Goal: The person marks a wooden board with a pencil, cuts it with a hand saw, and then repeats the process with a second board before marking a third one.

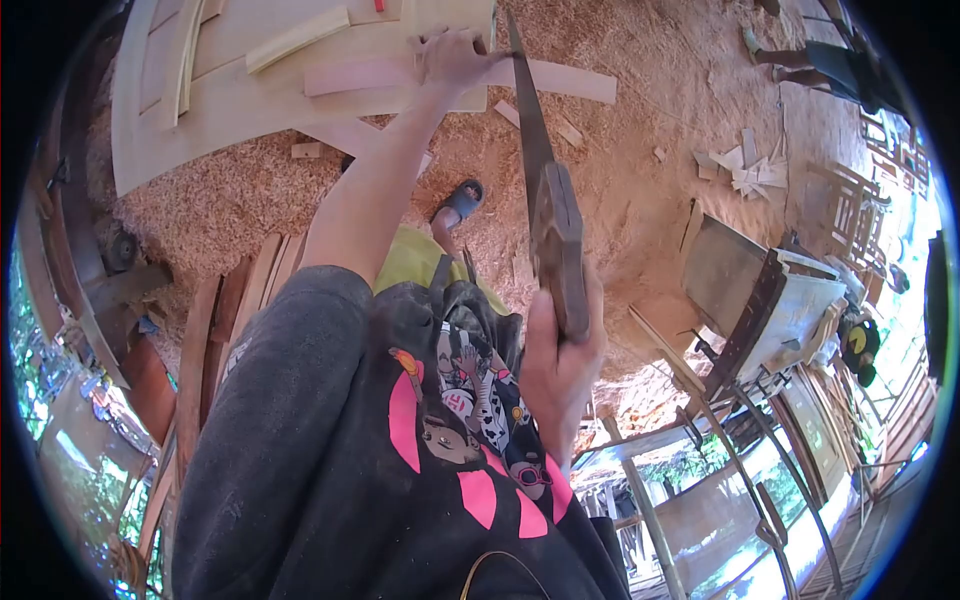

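Note:
My right hand is wrapped round the wooden handle of a handsaw. The long dark blade points away from me, and its middle part lies by the edge of a pale curved board. This board rests on a light wooden work surface and sticks out past its right edge. My left hand presses on the board near that edge, its thumb reaching toward the blade; whether the fingers grip the board's far edge is hard to see.
More wooden strips lie on the work surface. Sawdust and offcuts cover the ground. Planks lean at the left. A wooden bench stands at the right. Another person's legs show at the upper right.

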Demonstrator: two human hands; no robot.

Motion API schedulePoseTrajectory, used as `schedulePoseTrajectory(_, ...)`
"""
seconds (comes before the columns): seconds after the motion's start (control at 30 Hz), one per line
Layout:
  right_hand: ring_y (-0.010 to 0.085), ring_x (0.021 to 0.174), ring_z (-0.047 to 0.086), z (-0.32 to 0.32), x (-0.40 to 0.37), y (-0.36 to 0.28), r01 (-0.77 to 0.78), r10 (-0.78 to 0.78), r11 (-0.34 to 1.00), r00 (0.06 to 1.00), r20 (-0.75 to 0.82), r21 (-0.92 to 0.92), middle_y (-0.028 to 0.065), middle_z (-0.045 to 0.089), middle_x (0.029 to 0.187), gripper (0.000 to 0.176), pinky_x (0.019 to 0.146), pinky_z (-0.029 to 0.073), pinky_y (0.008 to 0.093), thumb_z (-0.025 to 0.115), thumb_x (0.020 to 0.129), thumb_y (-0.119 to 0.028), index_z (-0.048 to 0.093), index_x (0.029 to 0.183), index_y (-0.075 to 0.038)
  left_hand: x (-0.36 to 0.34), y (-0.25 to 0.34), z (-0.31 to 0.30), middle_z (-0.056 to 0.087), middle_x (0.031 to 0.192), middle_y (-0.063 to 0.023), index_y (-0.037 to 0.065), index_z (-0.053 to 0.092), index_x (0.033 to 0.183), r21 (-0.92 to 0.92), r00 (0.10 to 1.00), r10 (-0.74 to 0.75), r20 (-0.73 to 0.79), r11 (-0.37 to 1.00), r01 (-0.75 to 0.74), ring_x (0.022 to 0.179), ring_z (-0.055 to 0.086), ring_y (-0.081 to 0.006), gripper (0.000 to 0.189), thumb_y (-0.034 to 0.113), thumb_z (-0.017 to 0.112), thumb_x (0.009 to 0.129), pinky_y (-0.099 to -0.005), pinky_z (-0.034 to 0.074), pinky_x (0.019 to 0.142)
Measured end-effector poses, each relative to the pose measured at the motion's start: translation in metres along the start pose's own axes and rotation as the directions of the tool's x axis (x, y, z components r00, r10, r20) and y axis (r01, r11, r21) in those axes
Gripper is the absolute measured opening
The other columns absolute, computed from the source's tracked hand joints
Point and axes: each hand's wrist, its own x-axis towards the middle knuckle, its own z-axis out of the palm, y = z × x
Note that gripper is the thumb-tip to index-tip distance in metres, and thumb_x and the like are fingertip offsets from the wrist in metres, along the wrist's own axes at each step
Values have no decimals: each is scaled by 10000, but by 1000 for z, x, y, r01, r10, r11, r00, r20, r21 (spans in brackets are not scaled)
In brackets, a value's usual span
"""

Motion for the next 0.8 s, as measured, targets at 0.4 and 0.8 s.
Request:
schedulePoseTrajectory(0.4, 278, 971, 667, 6, 21, -10, -83, 84, 996, 996, 33, -22, 218, 682, 1088, 469, 853, 516, 373, 597, 1017, -171, 518, 1438, 20, 2, -9, 18, 744, 919, 8, 238, 763, 782, -35, 1000, -6, 24, 999, 7, 1124, 632, -238, 435, 673, 765, 792, -506, 340, 1026)
schedulePoseTrajectory(0.8, 297, 1079, 700, 6, 32, -14, -148, 152, 988, 986, 71, -53, 223, 682, 1189, 475, 917, 524, 401, 599, 1004, -134, 514, 1457, -20, 1, -7, 8, 744, 947, -41, 165, 777, 804, -55, 999, 23, 36, 998, -21, 1092, 637, -267, 478, 643, 776, 799, -454, 421, 974)
